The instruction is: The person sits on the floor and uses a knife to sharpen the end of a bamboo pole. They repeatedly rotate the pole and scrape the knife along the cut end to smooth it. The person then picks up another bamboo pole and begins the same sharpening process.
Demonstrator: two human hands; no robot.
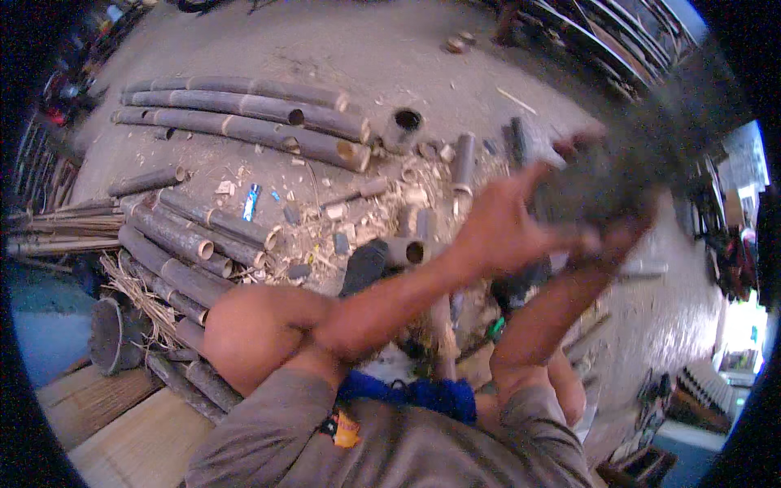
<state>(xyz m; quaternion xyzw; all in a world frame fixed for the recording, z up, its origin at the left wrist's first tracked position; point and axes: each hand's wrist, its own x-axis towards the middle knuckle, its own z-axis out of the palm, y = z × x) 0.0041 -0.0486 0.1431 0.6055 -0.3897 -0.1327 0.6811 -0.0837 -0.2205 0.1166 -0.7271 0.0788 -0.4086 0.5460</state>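
Both my arms reach out to the right, holding up a thick dark grey-green pole [630, 154], smeared by motion. It slants toward the upper right, and its kind is too blurred to tell for sure. My left hand [517, 215] grips its near end, thumb below and fingers above. Underneath, my right hand [626, 232] supports it, its fingers partly hidden by the pole. On the floor below my arms lies a short bamboo piece [404, 251] with its hollow end showing, beside my foot [364, 267].
Long bamboo poles [244, 122] lie at the far left, and shorter bamboo lengths [175, 264] are stacked nearer. Wood chips [374, 215] litter the middle of the floor. A blue packet [252, 202] lies among them. A dark bucket [112, 337] stands at the left.
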